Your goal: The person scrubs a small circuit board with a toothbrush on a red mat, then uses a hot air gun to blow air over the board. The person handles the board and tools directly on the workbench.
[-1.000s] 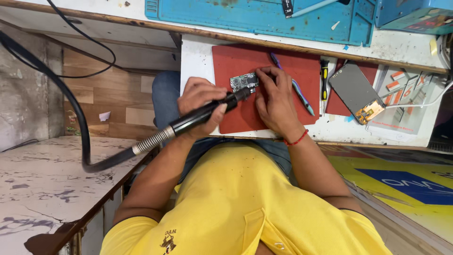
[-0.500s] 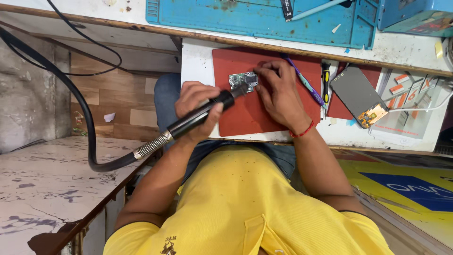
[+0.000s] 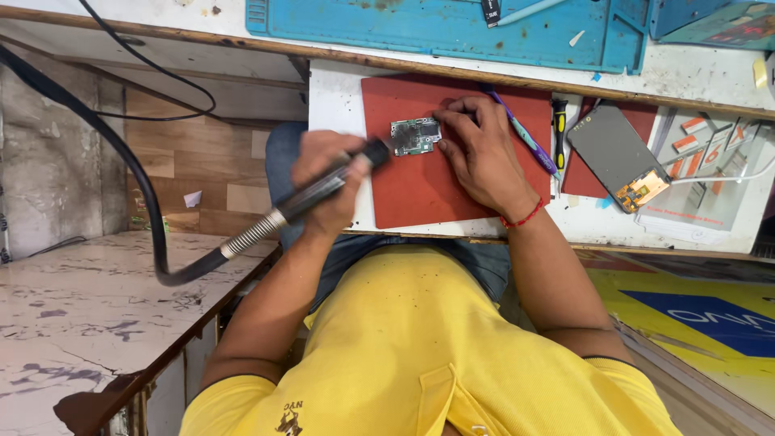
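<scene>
While the yellow shirt (image 3: 420, 347) fills the near edge of the view, both forearms reach out over the white table (image 3: 333, 97). The left hand (image 3: 327, 171) has its fingers wrapped tight around a black pen-shaped hot-air tool (image 3: 335, 184), whose ribbed metal collar and thick black hose (image 3: 145, 202) trail off to the left. Its tip sits right at the left edge of a small green circuit board (image 3: 416, 136). The board lies flat near the top of a red rubber mat (image 3: 420, 194), pinned from the right by the curled fingers of the right hand (image 3: 480, 153).

This looks like the heating step on the board, with the nozzle already in place. A next move would call for a steady nozzle and firm pressure on the board's edge.

Farther off lie a purple pen (image 3: 525, 139), a black-and-yellow screwdriver (image 3: 559, 133), an opened grey phone (image 3: 617, 157) and a blue work mat (image 3: 436, 28).
</scene>
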